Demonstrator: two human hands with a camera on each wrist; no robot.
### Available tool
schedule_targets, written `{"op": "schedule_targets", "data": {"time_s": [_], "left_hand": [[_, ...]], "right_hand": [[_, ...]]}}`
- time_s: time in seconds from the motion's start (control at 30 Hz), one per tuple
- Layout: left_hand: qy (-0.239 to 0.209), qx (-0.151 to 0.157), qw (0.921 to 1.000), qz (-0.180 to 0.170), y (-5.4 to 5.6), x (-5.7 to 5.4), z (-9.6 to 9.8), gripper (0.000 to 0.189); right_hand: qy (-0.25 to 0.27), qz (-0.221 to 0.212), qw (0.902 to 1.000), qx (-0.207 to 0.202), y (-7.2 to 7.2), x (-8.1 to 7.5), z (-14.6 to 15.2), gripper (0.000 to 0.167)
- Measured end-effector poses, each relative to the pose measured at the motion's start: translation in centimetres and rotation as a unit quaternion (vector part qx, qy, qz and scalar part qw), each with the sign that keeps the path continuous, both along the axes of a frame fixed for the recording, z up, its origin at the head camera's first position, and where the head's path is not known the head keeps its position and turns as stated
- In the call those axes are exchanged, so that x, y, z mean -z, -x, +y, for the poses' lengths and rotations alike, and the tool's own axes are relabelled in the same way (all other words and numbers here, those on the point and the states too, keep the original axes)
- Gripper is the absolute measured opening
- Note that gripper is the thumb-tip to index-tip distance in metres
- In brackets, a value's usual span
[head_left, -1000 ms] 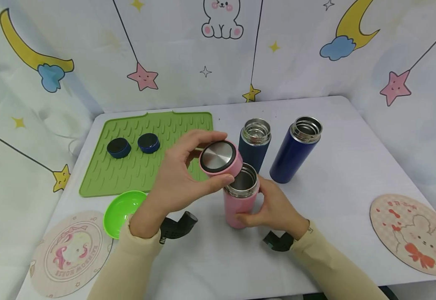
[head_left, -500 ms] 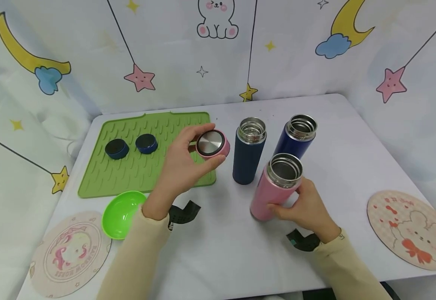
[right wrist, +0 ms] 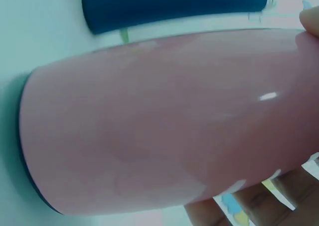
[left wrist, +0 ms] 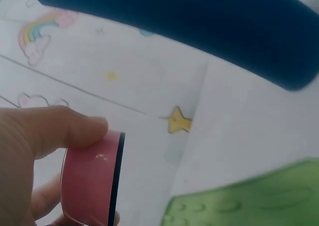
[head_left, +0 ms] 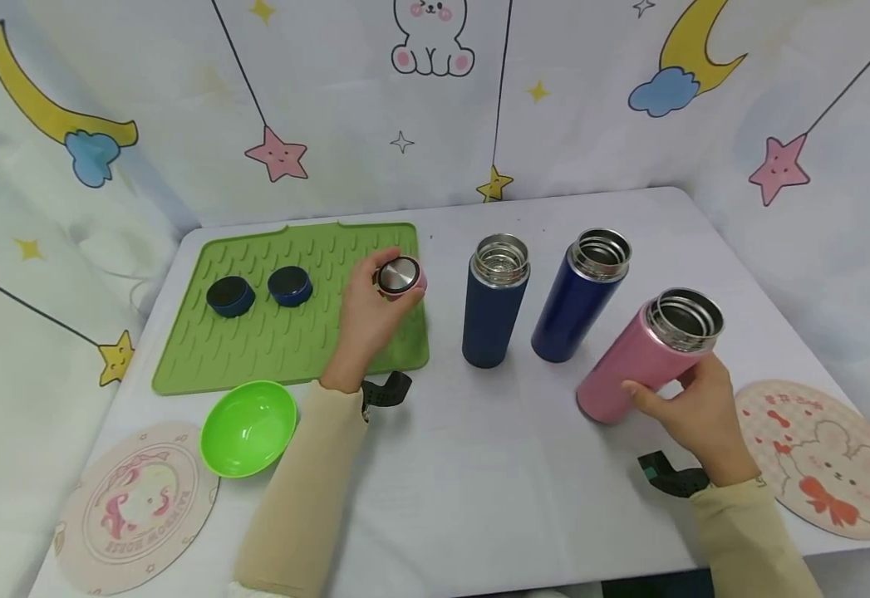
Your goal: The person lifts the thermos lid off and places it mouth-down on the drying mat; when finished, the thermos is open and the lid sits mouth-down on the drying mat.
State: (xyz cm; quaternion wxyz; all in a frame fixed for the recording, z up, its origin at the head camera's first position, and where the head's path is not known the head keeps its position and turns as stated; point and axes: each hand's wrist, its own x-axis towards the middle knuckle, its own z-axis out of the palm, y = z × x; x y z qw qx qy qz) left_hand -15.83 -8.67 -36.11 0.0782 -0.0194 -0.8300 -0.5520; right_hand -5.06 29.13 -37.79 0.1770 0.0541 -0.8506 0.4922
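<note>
In the head view my left hand (head_left: 363,324) pinches a pink bottle lid (head_left: 400,276), its steel face up, above the right part of the green mat (head_left: 255,353). The left wrist view shows the lid (left wrist: 89,183) between thumb and fingers. Over at the right, my right hand (head_left: 707,415) grips a pink thermos bottle (head_left: 632,365) around its side, the steel mouth uncovered. Whether its base touches the table I cannot tell. Two lidless thermos bottles stand between the hands: a dark navy one (head_left: 493,320) and a brighter blue one (head_left: 575,307).
Two dark blue lids, one (head_left: 230,296) left of the other (head_left: 289,286), lie on the mat. A bright green bowl (head_left: 248,429) overlaps a round placemat (head_left: 139,507) at front left. Another round placemat (head_left: 816,465) lies at the right edge, behind the right hand.
The pink bottle has travelled right in my right hand, away from the blue bottles. My left hand has carried the lid left and slightly back, apart from the bottle, over the mat.
</note>
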Motion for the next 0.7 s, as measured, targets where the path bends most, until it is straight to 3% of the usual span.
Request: {"op": "schedule_targets", "data": {"time_s": [0.2,0.4,0.57,0.7], "left_hand": [[-0.005,-0.038,0.9992,-0.006,1.7,2.5,-0.3,0.066],[-0.004,-0.062,0.9979,-0.018,3.0,4.1,-0.8,0.067],[0.015,-0.079,0.9964,-0.028,3.7,4.9,-1.5,0.065],[0.028,-0.084,0.9957,-0.028,4.5,5.3,-2.0,0.064]], "right_hand": [[0.013,-0.031,0.9966,0.075,1.3,0.3,2.0,0.066],[0.048,-0.040,0.9888,0.135,3.2,-0.2,2.7,0.065],[0.059,-0.064,0.9830,0.162,4.9,-0.5,2.5,0.064],[0.077,-0.054,0.9827,0.159,6.0,-0.2,2.3,0.063]]}}
